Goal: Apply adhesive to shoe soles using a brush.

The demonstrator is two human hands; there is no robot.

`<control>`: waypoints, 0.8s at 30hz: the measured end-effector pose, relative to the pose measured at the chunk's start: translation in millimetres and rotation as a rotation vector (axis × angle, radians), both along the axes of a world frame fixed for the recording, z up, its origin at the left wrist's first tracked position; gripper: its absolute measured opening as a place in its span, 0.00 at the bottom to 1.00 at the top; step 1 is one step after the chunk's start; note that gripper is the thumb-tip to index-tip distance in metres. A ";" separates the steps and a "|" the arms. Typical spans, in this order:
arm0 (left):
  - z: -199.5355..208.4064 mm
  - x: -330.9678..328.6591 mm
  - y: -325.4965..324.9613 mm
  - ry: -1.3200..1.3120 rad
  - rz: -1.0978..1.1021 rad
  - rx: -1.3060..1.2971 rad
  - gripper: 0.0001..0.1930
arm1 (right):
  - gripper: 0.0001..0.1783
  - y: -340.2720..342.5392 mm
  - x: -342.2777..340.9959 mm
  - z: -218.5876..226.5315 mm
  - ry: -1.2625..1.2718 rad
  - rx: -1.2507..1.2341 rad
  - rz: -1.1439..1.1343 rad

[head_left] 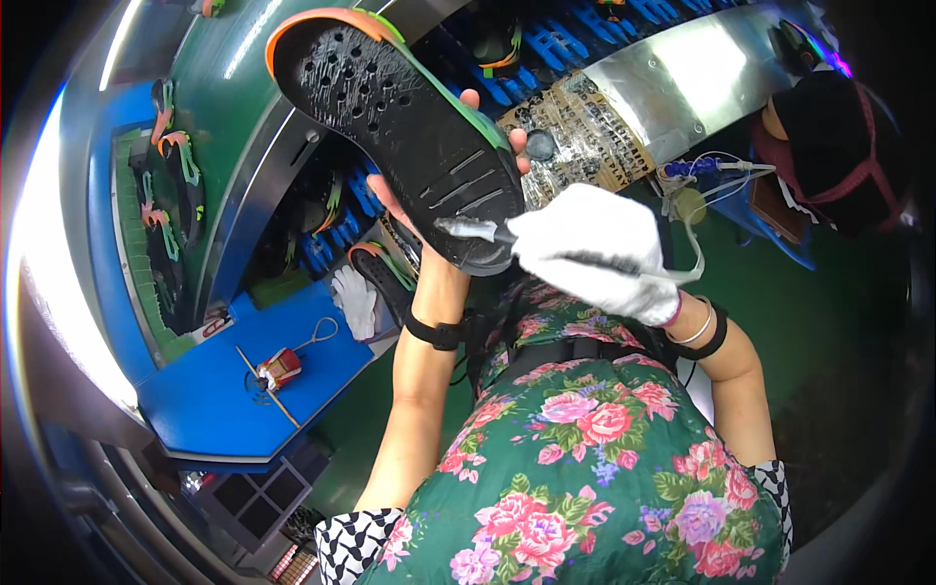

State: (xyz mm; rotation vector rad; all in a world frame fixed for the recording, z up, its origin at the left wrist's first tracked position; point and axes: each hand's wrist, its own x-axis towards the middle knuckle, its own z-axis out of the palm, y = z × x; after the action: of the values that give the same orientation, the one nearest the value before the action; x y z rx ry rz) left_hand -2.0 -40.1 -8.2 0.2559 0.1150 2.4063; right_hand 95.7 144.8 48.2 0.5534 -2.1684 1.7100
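A black shoe sole (429, 161) with an orange and green rim is held up, its holed end at the upper left. My bare left hand (398, 207) grips it from beneath, with the thumb at one edge and fingertips showing at the other. In a white glove, my right hand (597, 249) is closed around a brush (470, 229). The brush's whitish tip touches the sole near its lower end. Wet, shiny streaks mark the sole's surface. A pale hose (694, 255) curves up from beside the gloved hand.
A blue table (224, 390) at left carries a red-labelled container (279, 370), a thin stick and white gloves (353, 302). Another sole (382, 278) lies beside them. More soles (180, 185) rest on a green belt. A taped cardboard-covered surface (595, 136) is ahead; another person (829, 146) is at right.
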 end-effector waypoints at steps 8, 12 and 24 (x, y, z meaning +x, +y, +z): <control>-2.8 -5.5 -5.5 0.104 -0.063 -0.070 0.65 | 0.06 -3.4 4.4 0.5 -0.165 -0.218 0.121; 7.0 0.9 -5.1 0.010 -0.034 -0.209 0.64 | 0.15 -0.8 8.7 -2.8 0.203 0.203 0.099; -12.7 -15.6 -34.8 -0.198 -0.174 -0.565 0.52 | 0.18 1.7 10.5 -5.5 0.230 0.313 0.288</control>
State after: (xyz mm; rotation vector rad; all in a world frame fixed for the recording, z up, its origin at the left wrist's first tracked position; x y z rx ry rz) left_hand -17.6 -74.9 -20.9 -0.2243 0.6393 2.1101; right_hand 106.2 146.5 42.7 1.1340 -2.2815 1.3522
